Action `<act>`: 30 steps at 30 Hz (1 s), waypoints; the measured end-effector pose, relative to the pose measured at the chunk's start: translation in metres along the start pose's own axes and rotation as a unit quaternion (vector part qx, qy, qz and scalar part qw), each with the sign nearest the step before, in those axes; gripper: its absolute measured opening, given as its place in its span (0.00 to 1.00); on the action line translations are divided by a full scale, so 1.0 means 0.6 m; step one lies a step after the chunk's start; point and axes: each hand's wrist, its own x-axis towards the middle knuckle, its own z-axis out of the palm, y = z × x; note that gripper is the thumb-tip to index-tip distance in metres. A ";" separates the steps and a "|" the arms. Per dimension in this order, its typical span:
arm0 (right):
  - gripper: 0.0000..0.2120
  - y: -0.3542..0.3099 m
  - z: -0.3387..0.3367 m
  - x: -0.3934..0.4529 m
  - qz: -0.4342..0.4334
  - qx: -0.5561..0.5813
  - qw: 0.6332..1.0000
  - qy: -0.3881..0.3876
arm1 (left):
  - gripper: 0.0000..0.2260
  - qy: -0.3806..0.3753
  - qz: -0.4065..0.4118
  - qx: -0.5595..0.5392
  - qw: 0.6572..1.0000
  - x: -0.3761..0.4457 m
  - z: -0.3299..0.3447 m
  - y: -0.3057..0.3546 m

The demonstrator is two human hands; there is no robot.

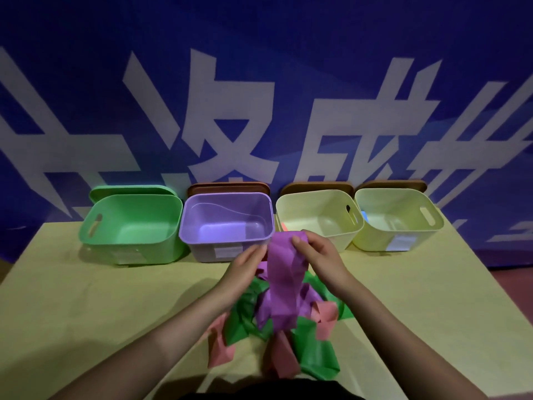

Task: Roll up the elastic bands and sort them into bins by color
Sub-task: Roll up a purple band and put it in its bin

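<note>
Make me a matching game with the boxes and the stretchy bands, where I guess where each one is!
Things:
1. green bin
2. purple bin
3. purple band
4. pink bands

Places:
A. lifted up, held by the left hand and the right hand
B. far left of the row of bins
C. lying in the pile on the table, mixed with green bands
D. second from the left in the row

Pairs: 1-B, 2-D, 3-A, 4-C
</note>
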 end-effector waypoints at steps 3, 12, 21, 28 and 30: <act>0.14 -0.026 0.013 0.022 -0.032 -0.016 0.999 0.004 | 0.10 -0.001 0.024 -0.088 0.996 -0.007 -0.001 0.056; 0.10 -0.090 0.050 0.050 -0.100 -0.008 0.995 -0.008 | 0.12 0.051 0.112 -0.017 0.992 -0.014 -0.064 0.102; 0.18 -0.093 0.080 0.027 -0.077 0.012 0.997 -0.016 | 0.09 0.081 0.134 0.067 0.985 -0.036 -0.119 0.104; 0.13 -0.104 0.107 0.032 -0.048 0.023 0.998 -0.035 | 0.27 -0.023 0.217 0.361 0.907 -0.060 -0.157 0.081; 0.15 -0.106 0.107 0.038 -0.044 0.015 0.998 -0.046 | 0.19 -0.032 0.242 0.332 0.911 -0.055 -0.172 0.076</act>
